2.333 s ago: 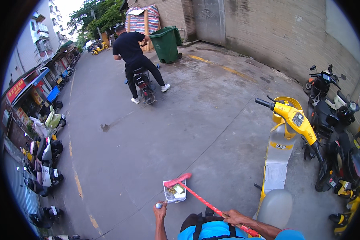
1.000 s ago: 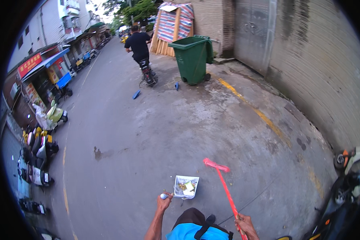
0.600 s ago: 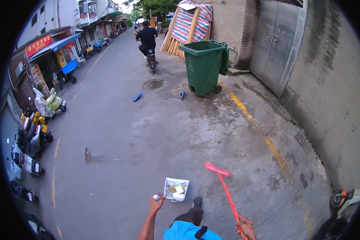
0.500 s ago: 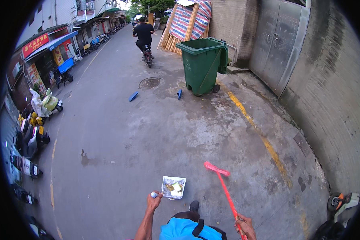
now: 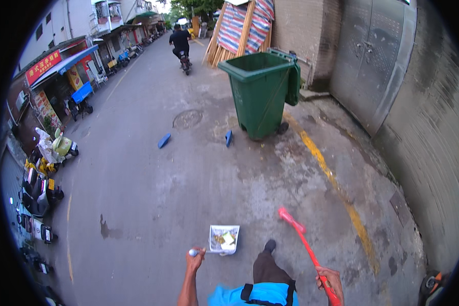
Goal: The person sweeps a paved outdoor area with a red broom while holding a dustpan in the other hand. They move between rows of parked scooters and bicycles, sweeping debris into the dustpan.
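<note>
My left hand (image 5: 194, 259) is closed round the pale handle of a white dustpan (image 5: 224, 229), carried in front of me. Inside the pan lie a whitish-green piece of litter (image 5: 228, 238) and some brownish scraps. My right hand (image 5: 330, 282) grips the red stick of a broom (image 5: 311, 252), whose pinkish-red head (image 5: 292, 219) points forward, to the right of the dustpan. Whether that head touches the pavement, I cannot tell. One dark shoe (image 5: 270, 246) shows between the two tools.
A green wheeled bin (image 5: 260, 97), lid hanging back, stands ahead with two blue slippers (image 5: 164, 140) (image 5: 228, 137) before it. Parked scooters (image 5: 35, 194) line the left. A wall (image 5: 428, 132) and metal doors (image 5: 367, 56) border the right. Farther off, a person rides a motorbike (image 5: 185, 62).
The bin and slippers appear nearer as I move forward. The broom head has shifted right and turned. My hands keep their grips. The motorbike rider is farther away.
</note>
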### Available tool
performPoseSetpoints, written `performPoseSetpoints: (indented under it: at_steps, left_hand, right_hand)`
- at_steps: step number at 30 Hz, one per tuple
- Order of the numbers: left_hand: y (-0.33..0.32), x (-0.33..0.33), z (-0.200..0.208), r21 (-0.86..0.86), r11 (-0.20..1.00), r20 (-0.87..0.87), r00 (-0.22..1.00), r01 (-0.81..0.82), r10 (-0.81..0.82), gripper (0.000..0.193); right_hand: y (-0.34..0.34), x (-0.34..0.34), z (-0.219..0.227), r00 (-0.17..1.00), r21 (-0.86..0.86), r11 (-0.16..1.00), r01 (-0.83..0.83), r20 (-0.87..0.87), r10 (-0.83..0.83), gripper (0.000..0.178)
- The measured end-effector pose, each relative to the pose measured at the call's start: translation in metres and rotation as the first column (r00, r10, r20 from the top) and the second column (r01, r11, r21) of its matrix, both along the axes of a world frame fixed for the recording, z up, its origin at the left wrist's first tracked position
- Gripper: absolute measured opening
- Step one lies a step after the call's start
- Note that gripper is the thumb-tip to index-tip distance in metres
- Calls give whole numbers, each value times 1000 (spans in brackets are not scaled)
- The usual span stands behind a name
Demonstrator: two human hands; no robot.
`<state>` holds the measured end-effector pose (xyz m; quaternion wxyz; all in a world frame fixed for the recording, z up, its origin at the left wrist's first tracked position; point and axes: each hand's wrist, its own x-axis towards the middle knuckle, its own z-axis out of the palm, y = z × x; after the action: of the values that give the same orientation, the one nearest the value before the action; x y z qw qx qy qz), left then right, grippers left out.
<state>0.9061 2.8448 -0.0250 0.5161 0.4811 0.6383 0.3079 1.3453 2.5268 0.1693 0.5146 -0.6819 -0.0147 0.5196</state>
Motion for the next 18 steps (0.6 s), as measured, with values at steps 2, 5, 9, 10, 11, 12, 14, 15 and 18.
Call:
performPoseSetpoints:
  at_steps: [2,5,9,10,11,12,14,15,18]
  left_hand:
    - [29,24,-3,2,996,-1,996,-87,87,21]
    - [82,68,25,-11,986,29,986,-164,164,20]
    - [152,117,38,-21,973,32,972,-232,232,19]
    - [172,124,36,-8,968,90,964,-249,249,20]
    - [189,129,34,-18,968,65,966,-250,251,20]
    - [211,139,33,-23,968,49,967,-250,251,20]
    - [256,157,35,-32,964,40,963,-264,265,21]
    - [279,167,37,-29,964,30,964,-265,266,21]
    - [354,195,40,-26,964,-21,964,-266,266,20]
  right_hand:
    - [70,45,-3,1000,88,996,11,-14,-10,34]
    - [164,106,23,988,174,974,149,-61,-140,28]
    - [275,187,15,981,287,939,189,-15,-193,28]
    - [304,205,11,978,315,927,203,-14,-210,29]
    - [333,224,5,974,342,914,217,-14,-226,30]
    - [358,246,-3,986,356,925,135,44,-161,37]
    - [421,281,-7,986,356,924,140,38,-164,36]
    - [449,293,-6,985,346,927,147,35,-169,36]
    - [536,331,-12,985,458,872,173,-79,-155,33]
